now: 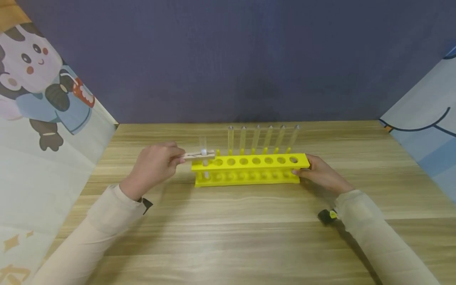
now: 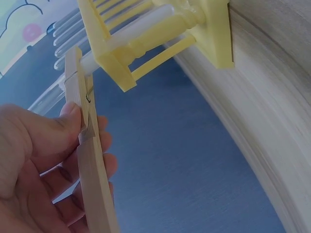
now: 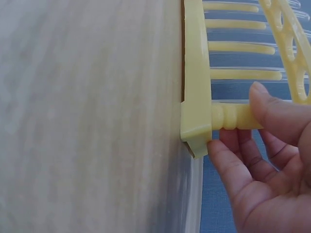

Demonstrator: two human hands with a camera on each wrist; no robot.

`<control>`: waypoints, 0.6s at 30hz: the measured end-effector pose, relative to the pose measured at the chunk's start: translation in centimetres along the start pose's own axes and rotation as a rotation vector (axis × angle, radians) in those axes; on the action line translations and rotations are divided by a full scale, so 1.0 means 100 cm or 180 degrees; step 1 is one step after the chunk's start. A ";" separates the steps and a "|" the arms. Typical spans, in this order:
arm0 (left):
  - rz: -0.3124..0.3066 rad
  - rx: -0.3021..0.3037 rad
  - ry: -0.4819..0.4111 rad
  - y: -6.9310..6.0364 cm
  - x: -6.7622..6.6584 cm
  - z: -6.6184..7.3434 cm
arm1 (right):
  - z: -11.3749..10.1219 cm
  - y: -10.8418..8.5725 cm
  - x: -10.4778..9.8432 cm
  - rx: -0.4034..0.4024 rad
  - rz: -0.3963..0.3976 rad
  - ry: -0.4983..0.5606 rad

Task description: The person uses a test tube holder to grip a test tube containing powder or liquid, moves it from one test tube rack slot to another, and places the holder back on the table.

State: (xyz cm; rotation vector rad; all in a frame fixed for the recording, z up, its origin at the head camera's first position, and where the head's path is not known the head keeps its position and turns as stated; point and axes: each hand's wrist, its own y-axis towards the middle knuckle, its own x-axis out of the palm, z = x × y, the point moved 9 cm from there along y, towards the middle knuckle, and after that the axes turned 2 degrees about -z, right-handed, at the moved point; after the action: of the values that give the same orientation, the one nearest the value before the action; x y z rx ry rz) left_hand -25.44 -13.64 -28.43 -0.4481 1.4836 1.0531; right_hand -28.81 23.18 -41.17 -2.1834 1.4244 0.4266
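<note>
My left hand (image 1: 151, 168) grips a wooden test tube clamp (image 2: 95, 174) at the rack's left end. The clamp's jaws are around a glass test tube (image 2: 47, 98) with white contents, just above the top plate. That tube stands in the leftmost hole of the yellow test tube rack (image 1: 249, 183), its lower part reaching down between the two plates. At the other end, my right hand (image 1: 325, 176) holds the rack; in the right wrist view its thumb and fingers are around the yellow end post (image 3: 238, 116).
Several clear test tubes (image 1: 243, 138) sit upside down on the pegs along the rack's back. Wood-grain tabletop (image 1: 228, 237) lies under the rack. A dark blue panel (image 1: 249, 59) rises behind, with cartoon-printed sheets (image 1: 42, 178) at the sides.
</note>
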 end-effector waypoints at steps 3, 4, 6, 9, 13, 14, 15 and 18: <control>0.0035 -0.0011 -0.0005 0.000 -0.003 0.001 | 0.001 0.000 0.000 0.0010 0.0001 0.0011; 0.0042 -0.0021 -0.0020 0.000 -0.004 0.001 | 0.000 0.000 0.000 0.0007 -0.0001 0.0015; 0.0056 -0.0054 -0.0043 -0.001 -0.005 0.000 | 0.000 0.000 0.000 -0.0002 -0.0006 0.0018; 0.0089 -0.0084 -0.0065 -0.001 -0.007 -0.001 | -0.001 0.001 0.000 -0.0018 -0.0010 0.0006; 0.0155 -0.0068 -0.0061 0.000 -0.011 0.000 | -0.001 0.000 0.000 -0.0021 0.0002 -0.0032; 0.0171 -0.0063 -0.0056 0.000 -0.012 0.000 | 0.000 0.001 0.000 -0.0022 0.0000 -0.0036; 0.0188 -0.0057 -0.0053 0.000 -0.014 0.001 | 0.000 0.001 0.000 -0.0018 -0.0001 -0.0040; 0.0232 -0.0044 -0.0047 0.000 -0.018 0.002 | 0.001 0.000 0.000 -0.0011 -0.0009 -0.0035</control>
State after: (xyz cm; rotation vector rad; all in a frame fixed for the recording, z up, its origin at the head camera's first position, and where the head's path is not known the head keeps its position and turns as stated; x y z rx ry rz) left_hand -24.94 -13.93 -26.73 -0.3978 1.4898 1.1222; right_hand -28.85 23.23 -41.21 -2.1823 1.4155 0.4399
